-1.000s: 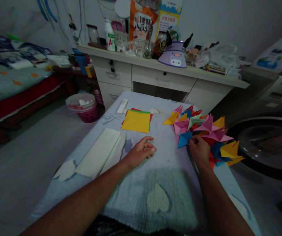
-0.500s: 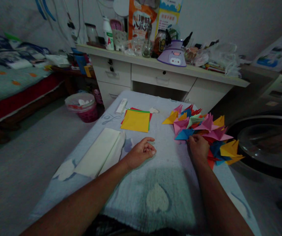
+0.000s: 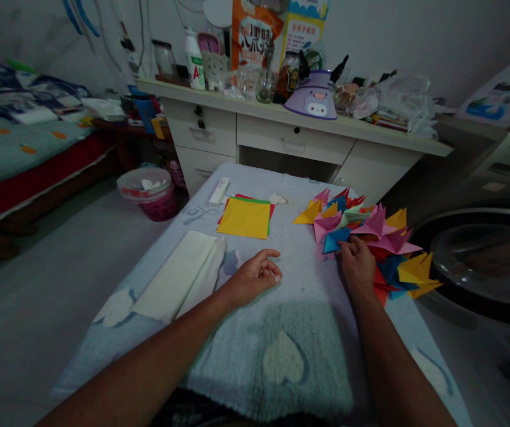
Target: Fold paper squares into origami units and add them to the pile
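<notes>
My left hand rests on the cloth-covered table with loosely curled, parted fingers and nothing in them. Beyond it lies a stack of square coloured paper, yellow on top, with red and green edges showing. On the right, my right hand has its fingers closed at the near edge of a blue origami crane; the fingertips partly hide the contact. This crane sits at the front left of a cluster of folded cranes in several colours, among them a pink crane and a yellow crane.
A folded pale sheet lies along the table's left side, and a small white box at its far left. Behind stands a cluttered white desk. A waste bin is on the floor at left, a front-loading washing machine at right.
The blue crane at my right fingers has turned and shifted slightly right, and my right fingers have moved up a little over its edge. My left hand has stayed still.
</notes>
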A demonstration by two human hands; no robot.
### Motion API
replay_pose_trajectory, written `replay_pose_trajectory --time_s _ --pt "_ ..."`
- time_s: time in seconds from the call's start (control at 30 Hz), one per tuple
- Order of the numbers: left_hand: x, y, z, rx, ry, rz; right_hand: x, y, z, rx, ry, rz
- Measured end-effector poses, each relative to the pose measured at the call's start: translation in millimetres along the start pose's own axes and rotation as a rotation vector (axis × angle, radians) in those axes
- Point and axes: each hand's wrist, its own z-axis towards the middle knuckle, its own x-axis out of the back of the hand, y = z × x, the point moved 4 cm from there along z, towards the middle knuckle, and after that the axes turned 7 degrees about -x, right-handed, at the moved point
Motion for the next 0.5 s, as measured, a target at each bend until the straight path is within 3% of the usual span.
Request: replay_pose_trajectory --time_s 0.13,0.33,0.5 --pt "0.5 -0.9 -0.2 -0.008 -0.003 0.015 -4.5 3.3 -3.0 -0.02 -0.059 0.173" --pt "0.0 -0.5 -0.6 -0.007 -0.015 0.018 2.2 1.8 -9.9 -0.017 0.031 0.134" --pt "0.2 -2.4 -0.4 0.001 -0.026 0.034 16.3 -19.1 -24.7 0.047 0.142 0.152"
